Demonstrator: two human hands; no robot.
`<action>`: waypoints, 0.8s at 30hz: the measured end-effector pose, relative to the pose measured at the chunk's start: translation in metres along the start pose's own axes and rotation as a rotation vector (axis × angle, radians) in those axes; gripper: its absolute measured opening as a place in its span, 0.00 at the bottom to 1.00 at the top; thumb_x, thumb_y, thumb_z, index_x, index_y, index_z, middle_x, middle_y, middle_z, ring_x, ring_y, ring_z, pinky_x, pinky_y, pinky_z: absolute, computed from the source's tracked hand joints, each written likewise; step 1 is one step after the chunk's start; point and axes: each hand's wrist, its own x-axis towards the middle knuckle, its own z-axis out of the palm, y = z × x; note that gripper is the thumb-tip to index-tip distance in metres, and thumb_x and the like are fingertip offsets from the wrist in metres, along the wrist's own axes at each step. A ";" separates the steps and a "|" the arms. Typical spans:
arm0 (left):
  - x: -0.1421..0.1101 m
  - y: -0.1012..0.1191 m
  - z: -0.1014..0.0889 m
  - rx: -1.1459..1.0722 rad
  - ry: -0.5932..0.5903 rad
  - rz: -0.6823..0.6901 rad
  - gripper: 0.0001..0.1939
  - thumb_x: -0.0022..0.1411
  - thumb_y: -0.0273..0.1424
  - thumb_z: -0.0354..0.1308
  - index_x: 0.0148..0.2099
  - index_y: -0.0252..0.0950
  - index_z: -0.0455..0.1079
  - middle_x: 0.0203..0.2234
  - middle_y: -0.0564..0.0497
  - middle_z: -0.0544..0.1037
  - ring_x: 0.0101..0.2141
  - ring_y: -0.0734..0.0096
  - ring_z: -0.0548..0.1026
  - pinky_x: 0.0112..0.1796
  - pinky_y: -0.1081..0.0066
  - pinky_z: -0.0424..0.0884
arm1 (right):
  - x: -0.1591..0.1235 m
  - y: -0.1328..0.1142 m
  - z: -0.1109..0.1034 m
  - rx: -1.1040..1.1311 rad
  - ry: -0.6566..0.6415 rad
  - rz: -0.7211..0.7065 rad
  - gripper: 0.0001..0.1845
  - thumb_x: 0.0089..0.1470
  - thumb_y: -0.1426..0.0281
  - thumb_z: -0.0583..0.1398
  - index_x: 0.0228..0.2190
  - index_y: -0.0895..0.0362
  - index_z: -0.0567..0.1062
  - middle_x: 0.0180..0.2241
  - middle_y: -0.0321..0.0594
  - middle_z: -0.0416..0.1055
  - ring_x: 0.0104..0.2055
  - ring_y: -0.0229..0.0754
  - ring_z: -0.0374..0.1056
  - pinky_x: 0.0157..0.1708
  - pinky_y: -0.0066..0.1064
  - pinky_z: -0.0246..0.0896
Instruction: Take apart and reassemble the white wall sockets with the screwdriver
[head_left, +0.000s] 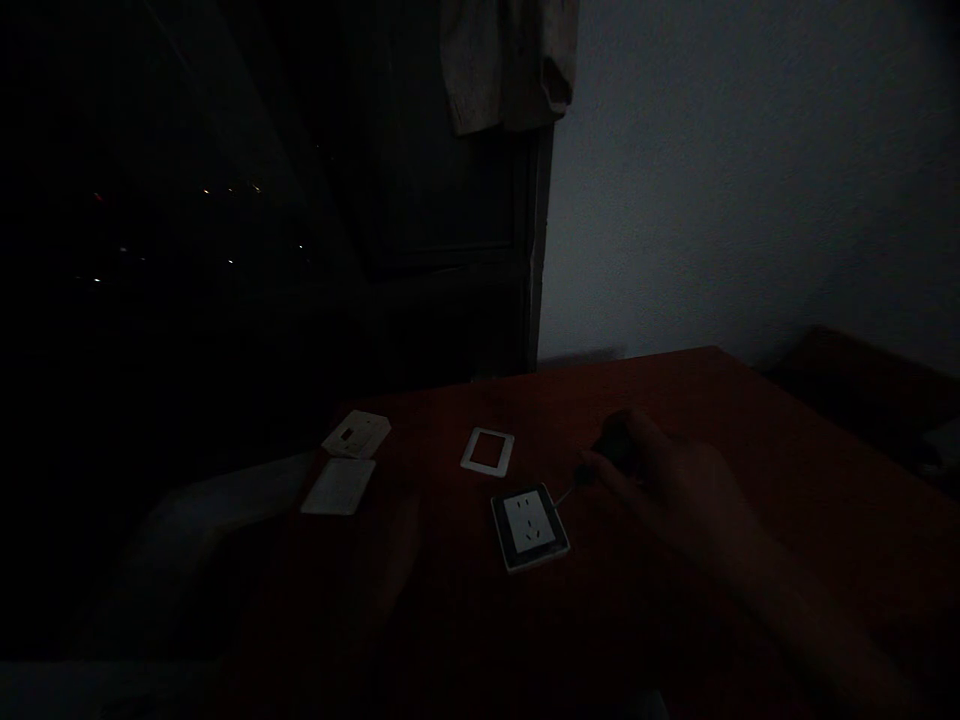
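The room is very dark. My right hand (660,470) reaches in from the lower right over a red-brown table (750,450). Its fingers are closed round a dark tool (611,445) whose thin tip points at a wall socket module (529,527). The socket module lies face up, white in a dark frame. A white square frame (487,451) lies just behind it. A faint shape at the left of the socket looks like my left hand (394,555) resting on the table; its fingers cannot be made out.
Two white cover plates (357,434) (339,487) lie at the table's left edge. A dark door (450,200) stands behind, with a pale cloth (510,60) hanging on it. A plain wall (750,180) is at the right, a dark object (862,385) by the far corner.
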 end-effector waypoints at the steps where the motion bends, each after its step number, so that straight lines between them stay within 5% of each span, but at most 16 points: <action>1: -0.001 0.000 0.001 -0.015 0.004 0.022 0.07 0.63 0.28 0.53 0.37 0.36 0.72 0.34 0.47 0.78 0.38 0.63 0.76 0.40 0.66 0.67 | 0.000 0.000 0.000 -0.001 -0.004 0.004 0.16 0.58 0.54 0.54 0.35 0.53 0.67 0.23 0.35 0.76 0.22 0.43 0.72 0.19 0.27 0.52; 5: -0.005 0.009 0.006 -0.110 0.015 0.138 0.10 0.60 0.24 0.51 0.38 0.40 0.73 0.37 0.50 0.79 0.39 0.67 0.76 0.41 0.71 0.67 | 0.000 -0.001 0.001 0.033 -0.033 0.025 0.15 0.57 0.54 0.54 0.37 0.53 0.67 0.25 0.36 0.76 0.24 0.44 0.73 0.20 0.28 0.56; 10: -0.019 0.037 0.016 -0.616 0.043 0.245 0.09 0.60 0.31 0.53 0.40 0.40 0.74 0.38 0.52 0.80 0.40 0.66 0.77 0.44 0.68 0.71 | 0.002 -0.005 0.000 0.073 -0.052 0.039 0.15 0.58 0.55 0.54 0.38 0.53 0.68 0.27 0.37 0.77 0.26 0.44 0.74 0.23 0.29 0.60; 14: -0.026 0.057 0.024 -0.806 0.026 0.271 0.09 0.59 0.31 0.54 0.39 0.41 0.74 0.38 0.52 0.81 0.40 0.66 0.78 0.45 0.67 0.73 | 0.003 -0.006 0.000 0.091 -0.057 0.016 0.16 0.58 0.54 0.54 0.39 0.53 0.68 0.27 0.37 0.77 0.26 0.44 0.74 0.23 0.29 0.60; 24: -0.023 0.063 0.033 -0.656 0.161 0.453 0.08 0.59 0.25 0.53 0.37 0.39 0.73 0.36 0.50 0.78 0.39 0.67 0.77 0.40 0.69 0.73 | 0.001 -0.011 -0.002 0.119 -0.023 -0.031 0.14 0.58 0.56 0.54 0.37 0.54 0.69 0.24 0.37 0.76 0.24 0.42 0.73 0.21 0.28 0.57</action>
